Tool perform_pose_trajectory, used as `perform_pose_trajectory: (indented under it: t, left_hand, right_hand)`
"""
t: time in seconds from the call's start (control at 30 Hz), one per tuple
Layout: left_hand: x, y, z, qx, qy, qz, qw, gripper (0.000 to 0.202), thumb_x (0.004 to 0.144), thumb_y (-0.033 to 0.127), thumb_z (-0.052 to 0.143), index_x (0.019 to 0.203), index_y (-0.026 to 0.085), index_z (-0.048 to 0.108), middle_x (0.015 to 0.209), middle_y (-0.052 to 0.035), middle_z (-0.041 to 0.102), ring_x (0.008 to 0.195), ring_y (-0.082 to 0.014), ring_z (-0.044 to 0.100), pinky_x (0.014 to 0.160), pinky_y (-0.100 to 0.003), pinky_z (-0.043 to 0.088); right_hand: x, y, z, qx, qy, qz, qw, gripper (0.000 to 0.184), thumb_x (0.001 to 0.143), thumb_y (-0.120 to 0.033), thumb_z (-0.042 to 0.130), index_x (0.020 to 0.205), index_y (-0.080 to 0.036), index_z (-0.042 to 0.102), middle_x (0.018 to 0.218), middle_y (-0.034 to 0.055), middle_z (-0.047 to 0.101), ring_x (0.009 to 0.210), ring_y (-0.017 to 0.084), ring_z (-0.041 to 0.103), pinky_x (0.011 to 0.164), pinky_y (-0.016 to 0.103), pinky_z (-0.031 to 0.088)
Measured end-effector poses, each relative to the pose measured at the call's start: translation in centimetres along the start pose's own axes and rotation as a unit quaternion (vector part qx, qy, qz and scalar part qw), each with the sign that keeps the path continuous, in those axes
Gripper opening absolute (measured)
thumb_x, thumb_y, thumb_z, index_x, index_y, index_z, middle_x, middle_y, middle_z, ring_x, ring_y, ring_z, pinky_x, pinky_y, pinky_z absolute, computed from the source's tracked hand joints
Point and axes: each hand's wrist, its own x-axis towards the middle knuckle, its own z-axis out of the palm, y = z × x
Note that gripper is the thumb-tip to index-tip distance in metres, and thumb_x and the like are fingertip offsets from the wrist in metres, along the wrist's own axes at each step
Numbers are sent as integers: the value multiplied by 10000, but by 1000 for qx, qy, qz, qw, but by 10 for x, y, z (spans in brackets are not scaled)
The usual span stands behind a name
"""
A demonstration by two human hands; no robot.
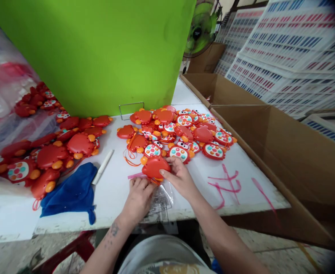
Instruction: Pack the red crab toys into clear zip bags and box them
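Note:
My right hand (178, 177) grips a red crab-shaped toy (155, 166) with orange claws, holding it face down at the mouth of a clear plastic bag (160, 201). My left hand (138, 196) rests on that bag at the table's front edge, fingers curled on the bag's opening. A thin pink strip (134, 176) lies just left of the toy. A heap of the same red crab toys (181, 131) lies right behind my hands.
A second heap of crab toys (50, 152) spills from a plastic sack at left. A blue cloth (72, 192) and a white marker (103, 166) lie on the white table (241, 190). An open cardboard box (284, 160) stands right. A green panel (98, 53) backs the table.

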Motion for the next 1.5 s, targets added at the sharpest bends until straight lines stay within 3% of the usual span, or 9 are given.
perform_pose_trajectory:
  t: [0.13, 0.33, 0.57, 0.87, 0.97, 1.1, 1.27, 1.37, 1.5]
  left_hand:
    - [-1, -1, 1, -18, 68, 4, 997, 137, 883, 251, 542, 808, 177, 630, 780, -37, 616, 787, -187, 496, 753, -358, 374]
    - [-1, 2, -4, -33, 99, 2, 995, 72, 872, 204, 540, 870, 176, 605, 1283, -115, 516, 1216, -266, 426, 993, -458, 355]
    - [1, -2, -5, -136, 56, -105, 983, 113, 865, 273, 551, 800, 188, 587, 1316, -113, 510, 1199, -240, 483, 988, -440, 406]
    - [11, 13, -27, -199, -2, -127, 972, 145, 880, 254, 510, 756, 195, 558, 742, -23, 631, 772, -181, 579, 837, -376, 461]
    - [7, 15, -29, -209, 56, -119, 969, 111, 869, 301, 538, 847, 202, 581, 903, -56, 650, 924, -204, 573, 917, -408, 429]
    - [0, 7, -27, -300, 155, -218, 916, 454, 856, 394, 542, 1251, 202, 428, 1332, -147, 469, 1172, -250, 488, 936, -439, 429]
    - [0, 3, -26, -515, 9, -320, 795, 455, 823, 497, 552, 1102, 139, 524, 982, -99, 661, 840, -179, 617, 786, -318, 486]
    - [1, 7, -22, -515, 11, -320, 795, 334, 817, 481, 568, 860, 150, 562, 796, -31, 645, 707, -129, 580, 679, -239, 464]
    - [1, 15, -21, -487, -5, -302, 819, 273, 879, 433, 487, 988, 186, 526, 746, 9, 617, 611, -109, 542, 597, -216, 446]
  right_hand:
    - [1, 5, -2, -93, -13, -38, 995, 277, 847, -345, 563, 1084, -205, 533, 1084, 61, 611, 993, 191, 585, 872, 337, 466]
    - [1, -6, 6, -213, -156, -82, 961, 299, 933, -358, 413, 1014, -218, 664, 1098, 71, 646, 1089, 205, 560, 962, 371, 426]
    - [-9, -6, -15, -352, -32, 7, 936, 365, 927, -396, 391, 1142, -190, 603, 1000, 96, 681, 899, 252, 634, 788, 397, 484]
    - [-28, -2, 4, -206, 12, 6, 978, 322, 907, -260, 406, 1190, -208, 553, 769, 14, 643, 588, 135, 566, 582, 264, 467]
    - [-31, -8, 5, -102, 36, 10, 994, 295, 918, -310, 425, 1180, -220, 529, 726, -9, 591, 559, 121, 567, 557, 252, 488]
    - [-35, -18, 1, -24, 60, -1, 998, 279, 921, -349, 444, 1162, -228, 514, 771, 1, 591, 603, 131, 625, 577, 271, 539]
    - [-36, -21, -5, -53, 87, -15, 995, 274, 932, -330, 428, 1175, -233, 507, 769, 4, 609, 609, 135, 634, 576, 281, 545]
    - [-33, -22, -6, -157, 78, -69, 982, 290, 934, -267, 413, 1209, -240, 499, 878, 40, 650, 758, 172, 650, 695, 338, 548]
    - [-30, -31, -2, -333, 68, -230, 912, 365, 889, -162, 478, 1241, -255, 503, 1119, 64, 643, 1121, 242, 520, 961, 458, 426]
